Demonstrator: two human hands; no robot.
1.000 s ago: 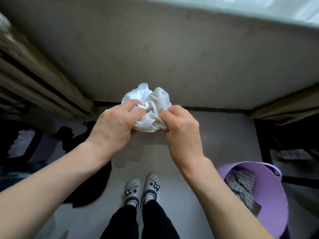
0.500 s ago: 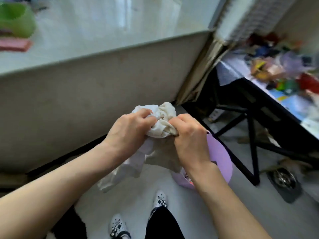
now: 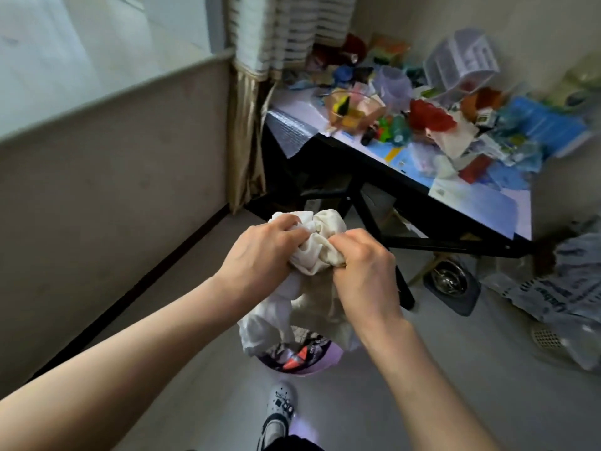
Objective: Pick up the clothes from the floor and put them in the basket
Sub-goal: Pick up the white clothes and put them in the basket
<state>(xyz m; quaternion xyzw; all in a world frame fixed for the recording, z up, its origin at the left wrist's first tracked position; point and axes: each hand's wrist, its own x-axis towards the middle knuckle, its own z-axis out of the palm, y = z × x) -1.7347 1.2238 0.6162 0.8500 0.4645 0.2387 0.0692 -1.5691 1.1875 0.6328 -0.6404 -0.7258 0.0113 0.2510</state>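
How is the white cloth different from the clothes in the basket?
The white cloth is plain and pale; the basket clothes show dark and red patches. The cloth is bunched up in the left hand and right hand; the basket clothes lie in the purple basket underneath. Both are fabric.

Black table (image 3: 406, 190) at right, against far wall, top crowded with blurred clutter. Pink see-through bowl (image 3: 354, 109) near its left end; red crumpled thing (image 3: 429, 120) just right of bowl; clear slotted box (image 3: 461, 60) behind; blue booklet (image 3: 546, 125) toward right end. Gold curtain (image 3: 244, 141) hangs in corner, striped blind (image 3: 286, 27) above it. Beige low wall (image 3: 113, 190) at left, dark skirting (image 3: 146, 284) along its foot. Metal floor drain (image 3: 450, 281) beside table leg. Grey printed bag (image 3: 569, 288) on floor, far right. White patterned shoe (image 3: 279, 408) at bottom.
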